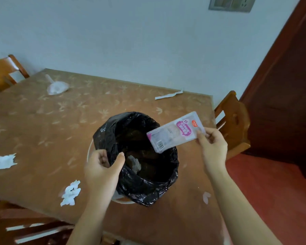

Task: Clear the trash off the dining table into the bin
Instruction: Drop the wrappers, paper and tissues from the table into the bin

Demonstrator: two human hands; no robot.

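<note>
From where I watch, scraps lie scattered over the brown patterned table [42, 121]: a crumpled clear plastic bag [57, 87] near the far left corner; a thin white paper strip [168, 95] by the far edge; a torn tissue [2, 161] at the left edge; another crumpled tissue [71, 192] just left of my left forearm; a small pale scrap [206, 197] close to the right forearm; wooden chairs [234, 121] stand at the table's sides, and nothing lies between the wrapper and the bin's mouth.

The bin [117, 199] is white, lined with a black bag [148, 188] whose edge is folded over its rim; inside I see a pale crumpled piece [134, 162] low against the near wall, the rest being dark.

My left hand [102, 171] pinches the bag's near rim, thumb inside and fingers curled outside; my right hand [213, 147] pinches the right end of a flat white and pink wrapper [175, 132], which tilts over the bin's far right rim, its lower end above the opening.

The wrapper carries a pink label panel, a small red logo and a barcode at its lower corner; the writing is too blurred for me to read.
</note>
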